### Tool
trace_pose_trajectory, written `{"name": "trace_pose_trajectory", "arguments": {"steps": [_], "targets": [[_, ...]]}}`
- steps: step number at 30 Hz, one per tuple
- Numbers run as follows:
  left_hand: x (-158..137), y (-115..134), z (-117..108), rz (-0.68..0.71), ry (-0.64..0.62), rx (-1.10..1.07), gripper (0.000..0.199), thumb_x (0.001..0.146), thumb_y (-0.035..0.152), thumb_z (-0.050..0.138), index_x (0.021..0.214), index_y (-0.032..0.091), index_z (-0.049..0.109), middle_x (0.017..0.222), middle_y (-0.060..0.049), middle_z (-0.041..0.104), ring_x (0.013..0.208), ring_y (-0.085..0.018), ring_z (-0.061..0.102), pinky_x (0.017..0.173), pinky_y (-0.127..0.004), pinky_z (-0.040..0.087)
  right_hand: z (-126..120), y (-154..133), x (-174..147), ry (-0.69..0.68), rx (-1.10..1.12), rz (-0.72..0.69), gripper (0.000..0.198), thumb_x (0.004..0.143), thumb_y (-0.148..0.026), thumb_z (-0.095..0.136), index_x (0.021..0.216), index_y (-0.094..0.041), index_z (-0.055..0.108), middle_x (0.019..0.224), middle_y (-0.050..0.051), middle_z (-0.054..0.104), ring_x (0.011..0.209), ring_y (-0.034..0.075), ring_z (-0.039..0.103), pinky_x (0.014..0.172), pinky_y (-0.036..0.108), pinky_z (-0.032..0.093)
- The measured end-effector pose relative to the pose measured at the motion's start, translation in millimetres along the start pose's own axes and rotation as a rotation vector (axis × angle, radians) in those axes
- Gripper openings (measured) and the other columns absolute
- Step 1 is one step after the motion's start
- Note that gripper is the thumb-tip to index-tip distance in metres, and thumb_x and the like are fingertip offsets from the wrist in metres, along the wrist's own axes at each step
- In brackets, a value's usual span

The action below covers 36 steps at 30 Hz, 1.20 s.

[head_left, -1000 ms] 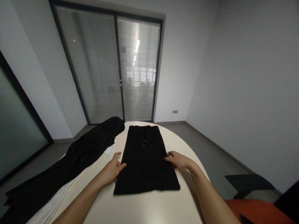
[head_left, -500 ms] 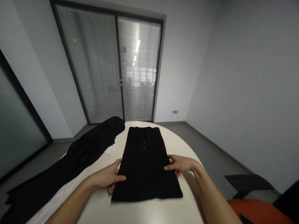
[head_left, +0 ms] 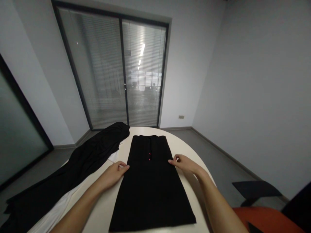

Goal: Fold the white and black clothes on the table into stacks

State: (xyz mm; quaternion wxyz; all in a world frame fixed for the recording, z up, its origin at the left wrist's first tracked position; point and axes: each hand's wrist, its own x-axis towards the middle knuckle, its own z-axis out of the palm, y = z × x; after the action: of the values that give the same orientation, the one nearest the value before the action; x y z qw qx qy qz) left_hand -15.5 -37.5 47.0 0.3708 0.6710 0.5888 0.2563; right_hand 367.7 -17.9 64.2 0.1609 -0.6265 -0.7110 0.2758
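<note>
In front of me on the table lies a black skirt [head_left: 152,194], spread flat, narrow at the far end and wider toward me. A dark slit with small pink-red marks runs down its upper middle. My left hand [head_left: 114,174] pinches the left edge between thumb and curled fingers, partway up. On the opposite edge, slightly farther from me, my right hand [head_left: 186,163] is closed in a similar pinch, its thumb on top of the cloth. The fingers under the cloth are partly hidden.
A rumpled black garment [head_left: 80,158] lies along the left side of the round cream table [head_left: 143,131], with white cloth [head_left: 57,210] under it. An orange chair [head_left: 259,218] with a black armrest [head_left: 256,188] stands at the right. Glass panels with blinds [head_left: 145,106] are behind.
The skirt's near hem has come closer to me and its top edge sits slightly lower. Both hands have shifted farther up its side edges.
</note>
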Motion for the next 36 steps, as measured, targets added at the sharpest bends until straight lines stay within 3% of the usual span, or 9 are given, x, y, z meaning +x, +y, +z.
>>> {"name": "trace_pose_trajectory", "arguments": {"steps": [3, 6, 12, 16, 19, 24, 28, 31, 36], "targets": [[15.4, -13.3, 11.7, 0.070, 0.149, 0.013, 0.058, 0.082, 0.058, 0.056, 0.116, 0.012, 0.059, 0.081, -0.004, 0.067, 0.078, -0.024, 0.065, 0.072, -0.032, 0.045, 4.6, 4.9, 6.9, 0.037, -0.014, -0.051, 0.052, 0.081, -0.070, 0.059, 0.083, -0.018, 0.061, 0.076, 0.003, 0.065, 0.066, 0.014, 0.056, 0.062, 0.025, 0.039], [25.1, -22.3, 19.4, 0.140, 0.191, 0.013, 0.043, 0.079, 0.051, 0.060, 0.104, 0.015, 0.062, 0.081, -0.003, 0.066, 0.078, -0.023, 0.064, 0.076, -0.033, 0.045, 10.5, 8.6, 12.5, -0.011, 0.021, -0.087, 0.043, 0.080, -0.060, 0.065, 0.082, -0.018, 0.060, 0.072, 0.001, 0.060, 0.065, 0.014, 0.052, 0.061, 0.025, 0.037], [23.7, -15.6, 22.1, 0.236, 0.160, -0.187, 0.019, 0.078, 0.039, 0.058, 0.086, 0.023, 0.052, 0.078, 0.000, 0.064, 0.077, -0.020, 0.063, 0.071, -0.030, 0.048, 10.0, 8.5, 12.8, -0.067, 0.231, -0.267, 0.030, 0.075, -0.040, 0.070, 0.081, -0.020, 0.049, 0.072, -0.004, 0.050, 0.067, 0.012, 0.046, 0.062, 0.024, 0.036], [23.0, -13.2, 20.9, 0.258, 0.101, -0.307, 0.027, 0.074, 0.031, 0.063, 0.098, 0.022, 0.054, 0.098, -0.005, 0.069, 0.098, -0.022, 0.066, 0.080, -0.031, 0.051, 9.7, 5.2, 10.0, -0.093, 0.274, -0.264, 0.032, 0.071, -0.032, 0.074, 0.092, -0.020, 0.053, 0.075, -0.004, 0.050, 0.069, 0.012, 0.046, 0.063, 0.024, 0.037], [24.6, -11.1, 20.9, 0.167, 0.078, -0.294, 0.032, 0.073, 0.029, 0.062, 0.104, 0.021, 0.057, 0.094, -0.004, 0.066, 0.079, -0.019, 0.067, 0.060, -0.027, 0.052, 9.6, 2.6, 10.5, -0.102, 0.281, -0.219, 0.041, 0.069, -0.033, 0.075, 0.104, -0.019, 0.059, 0.081, -0.001, 0.057, 0.072, 0.014, 0.051, 0.065, 0.026, 0.039], [23.5, 15.7, 10.9, 0.064, 0.002, -0.294, 0.020, 0.073, 0.029, 0.062, 0.089, 0.020, 0.056, 0.069, 0.006, 0.055, 0.039, -0.007, 0.043, 0.034, -0.019, 0.034, -1.5, -10.5, 5.2, -0.156, 0.306, -0.254, 0.020, 0.068, -0.024, 0.069, 0.085, -0.016, 0.063, 0.083, 0.002, 0.064, 0.073, 0.015, 0.058, 0.067, 0.026, 0.043], [23.4, 46.1, -10.2, 0.071, 0.013, -0.317, 0.021, 0.068, 0.025, 0.065, 0.087, 0.019, 0.058, 0.067, 0.006, 0.055, 0.043, -0.006, 0.044, 0.035, -0.016, 0.033, -14.7, -30.1, -3.9, -0.118, 0.379, -0.148, 0.019, 0.074, -0.022, 0.062, 0.092, -0.019, 0.054, 0.089, 0.002, 0.064, 0.056, 0.011, 0.060, 0.050, 0.022, 0.042], [29.3, 63.9, -26.4, 0.078, 0.027, -0.378, 0.026, 0.067, 0.024, 0.069, 0.092, 0.018, 0.061, 0.067, 0.005, 0.056, 0.050, -0.008, 0.051, 0.037, -0.014, 0.034, -27.0, -44.1, -3.1, -0.134, 0.446, -0.001, 0.021, 0.081, -0.020, 0.055, 0.100, -0.022, 0.046, 0.076, -0.002, 0.061, 0.053, 0.015, 0.066, 0.043, 0.019, 0.043], [63.3, 81.1, -37.7, 0.140, 0.171, -0.545, 0.032, 0.070, 0.020, 0.072, 0.101, 0.018, 0.064, 0.085, -0.002, 0.067, 0.066, -0.012, 0.061, 0.042, -0.013, 0.042, -50.1, -62.0, 24.7, 0.041, 0.539, -0.008, 0.021, 0.085, -0.016, 0.051, 0.104, -0.022, 0.043, 0.062, -0.005, 0.057, 0.055, 0.016, 0.069, 0.046, 0.018, 0.050]]}}
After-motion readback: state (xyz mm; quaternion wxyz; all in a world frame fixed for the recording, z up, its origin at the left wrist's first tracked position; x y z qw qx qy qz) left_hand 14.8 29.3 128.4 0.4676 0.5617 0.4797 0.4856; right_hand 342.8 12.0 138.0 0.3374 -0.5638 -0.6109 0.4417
